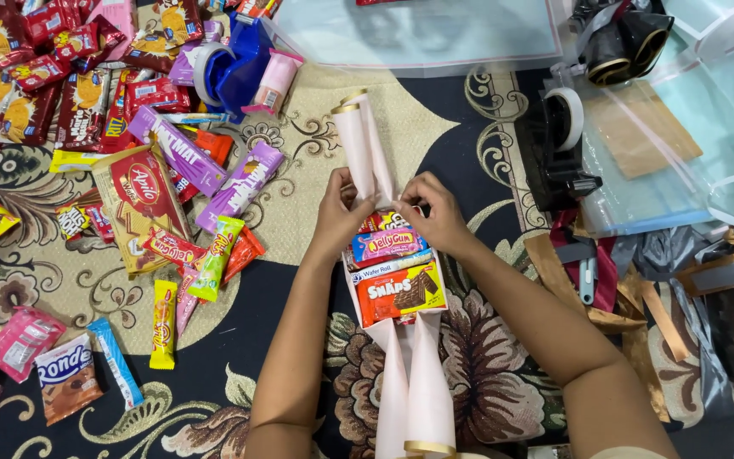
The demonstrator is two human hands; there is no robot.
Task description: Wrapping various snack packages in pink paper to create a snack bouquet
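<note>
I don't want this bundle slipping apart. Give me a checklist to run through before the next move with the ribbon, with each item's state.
1. Both hands on the ribbon at the top of the stack: ok; left hand and right hand meet there.
2. Snack stack lying on the pink ribbon: ok.
3. Ribbon tails lying free below the stack: ok.
4. Knot formed: cannot tell, the fingers hide it.
5. Black tape dispenser beside the right arm: ok.
</note>
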